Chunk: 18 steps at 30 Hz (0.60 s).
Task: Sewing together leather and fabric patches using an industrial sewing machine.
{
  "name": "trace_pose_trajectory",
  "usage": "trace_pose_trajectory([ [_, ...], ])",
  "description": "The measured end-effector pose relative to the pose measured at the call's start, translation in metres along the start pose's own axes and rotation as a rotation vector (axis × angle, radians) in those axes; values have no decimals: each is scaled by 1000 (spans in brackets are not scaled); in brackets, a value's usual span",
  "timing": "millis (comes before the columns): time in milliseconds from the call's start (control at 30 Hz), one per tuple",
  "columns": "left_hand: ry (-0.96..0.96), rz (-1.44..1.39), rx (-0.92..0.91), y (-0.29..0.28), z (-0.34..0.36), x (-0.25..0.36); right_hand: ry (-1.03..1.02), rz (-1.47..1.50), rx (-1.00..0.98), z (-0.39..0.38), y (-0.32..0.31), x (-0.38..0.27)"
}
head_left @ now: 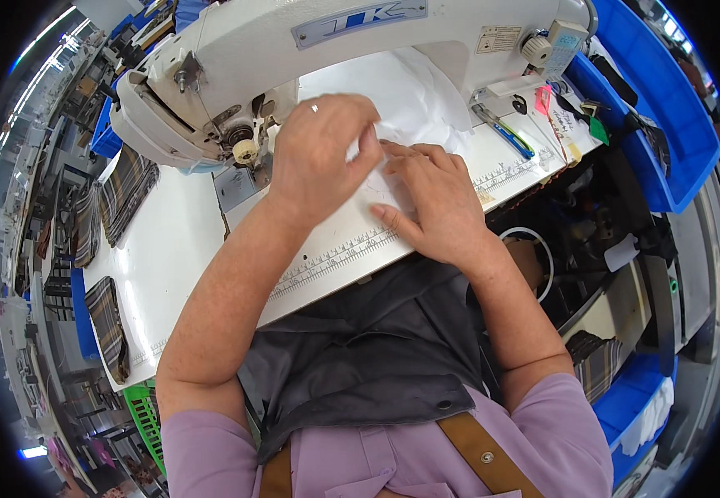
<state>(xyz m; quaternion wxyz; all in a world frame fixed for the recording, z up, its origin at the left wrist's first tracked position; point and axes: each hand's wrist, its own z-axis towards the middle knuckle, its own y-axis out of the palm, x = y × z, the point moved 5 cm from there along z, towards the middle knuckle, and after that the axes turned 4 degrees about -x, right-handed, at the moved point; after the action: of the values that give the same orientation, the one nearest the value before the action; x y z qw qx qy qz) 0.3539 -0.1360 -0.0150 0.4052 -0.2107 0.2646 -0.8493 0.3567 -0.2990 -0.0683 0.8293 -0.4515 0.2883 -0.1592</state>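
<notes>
Clearly, the white cloth (401, 91) is thin and soft-looking: plain, bright and slightly glossy, it lies in loose, shallow folds and rounds off toward the pillar of the sewing machine (451, 37). It sits on the white table (177, 249) beneath the machine's arm, to the right of the needle area, its near part running under the hands, where the border between cloth and tabletop is hard to make out. The left hand (323, 149), with a ring on one finger, is raised just beside the machine head; its fingers are curled in toward the thumb, and whether they pinch the cloth I cannot tell, as the tips are partly hidden. The right hand (443, 199) rests palm down at the near part of the cloth, fingers close together and reaching forward, thumb spread well away from them. A slim blue-and-green tool (505, 133) lies to the cloth's right, near a printed ruler strip (335, 257).
</notes>
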Motion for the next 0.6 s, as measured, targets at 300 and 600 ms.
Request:
trace_pose_trajectory([
  [300,506,289,-290,-60,-95,85,556,1638,47,-16,7,10],
  [600,360,250,-427,-134,-179,99,51,724,-314,18,45,-99],
])
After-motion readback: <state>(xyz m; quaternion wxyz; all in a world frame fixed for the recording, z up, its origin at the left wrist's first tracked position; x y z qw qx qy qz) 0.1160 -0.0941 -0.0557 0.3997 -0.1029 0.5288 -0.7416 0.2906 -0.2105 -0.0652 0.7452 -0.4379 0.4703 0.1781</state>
